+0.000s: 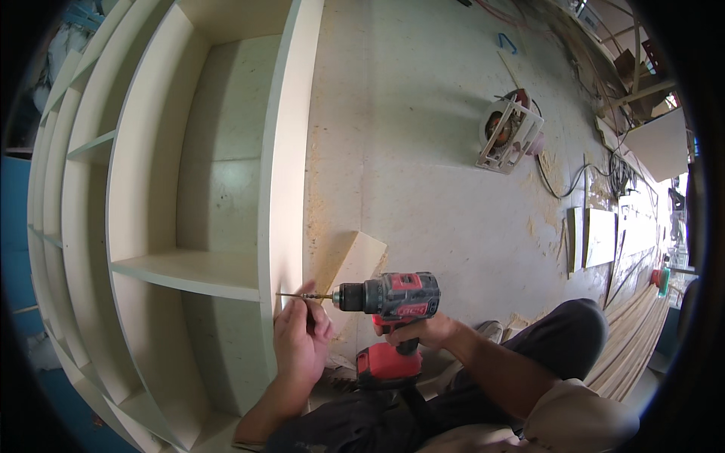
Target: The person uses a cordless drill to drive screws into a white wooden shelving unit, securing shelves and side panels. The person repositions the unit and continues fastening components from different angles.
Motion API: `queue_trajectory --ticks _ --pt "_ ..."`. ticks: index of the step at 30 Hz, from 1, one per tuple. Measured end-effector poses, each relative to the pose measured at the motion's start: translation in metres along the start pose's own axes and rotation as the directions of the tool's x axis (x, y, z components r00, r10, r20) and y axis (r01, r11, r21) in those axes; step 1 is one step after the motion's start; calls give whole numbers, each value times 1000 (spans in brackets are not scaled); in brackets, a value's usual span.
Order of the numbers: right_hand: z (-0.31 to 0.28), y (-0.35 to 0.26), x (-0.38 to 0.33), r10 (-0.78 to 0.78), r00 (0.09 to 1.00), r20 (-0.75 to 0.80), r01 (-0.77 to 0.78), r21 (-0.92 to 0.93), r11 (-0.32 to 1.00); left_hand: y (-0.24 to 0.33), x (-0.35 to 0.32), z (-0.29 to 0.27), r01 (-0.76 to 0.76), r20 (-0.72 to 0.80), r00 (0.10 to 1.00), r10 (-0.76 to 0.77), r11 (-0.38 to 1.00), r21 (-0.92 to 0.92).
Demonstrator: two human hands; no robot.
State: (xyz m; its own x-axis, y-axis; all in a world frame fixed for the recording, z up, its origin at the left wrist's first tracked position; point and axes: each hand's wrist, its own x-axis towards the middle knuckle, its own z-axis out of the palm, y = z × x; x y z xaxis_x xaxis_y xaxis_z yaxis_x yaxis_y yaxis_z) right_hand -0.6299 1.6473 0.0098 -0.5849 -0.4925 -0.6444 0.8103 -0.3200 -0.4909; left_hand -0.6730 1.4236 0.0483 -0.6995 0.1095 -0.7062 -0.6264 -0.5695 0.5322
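Observation:
My right hand (430, 330) is wrapped round the grip of a red and black cordless drill (408, 294), which is held level and points left. A thin brass-coloured bit (326, 297) runs from its chuck to the side panel (288, 181) of a cream wooden shelf unit. Close to that panel, my left hand (302, 340) has its fingers curled together just under the bit's front part. What the fingertips pinch is too small to make out. Whether the tip has entered the panel cannot be told.
A circular saw (510, 132) rests on the floor ahead to the right, its cable (566, 192) trailing away. An offcut board (355, 264) lies beside the shelf unit. Sawdust, white panels (600, 238) and long wooden strips (627, 340) lie about. My bent knee (581, 325) is at the right.

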Motion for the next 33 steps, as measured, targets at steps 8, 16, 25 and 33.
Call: queue_trajectory --ticks 8,16,25,33 --pt "-3 16 -1 -47 997 58 50 -57 997 36 -53 -38 -256 17 881 473 446 858" --pt "3 6 0 141 990 -26 -144 -122 982 41 -26 -47 -161 82 887 454 140 977" --pt "2 -3 4 113 991 -70 -126 -235 964 43 -21 -46 -118 44 901 431 149 982" --pt "-2 5 10 22 999 40 -15 -150 989 38 -19 -51 -155 39 894 447 227 962"
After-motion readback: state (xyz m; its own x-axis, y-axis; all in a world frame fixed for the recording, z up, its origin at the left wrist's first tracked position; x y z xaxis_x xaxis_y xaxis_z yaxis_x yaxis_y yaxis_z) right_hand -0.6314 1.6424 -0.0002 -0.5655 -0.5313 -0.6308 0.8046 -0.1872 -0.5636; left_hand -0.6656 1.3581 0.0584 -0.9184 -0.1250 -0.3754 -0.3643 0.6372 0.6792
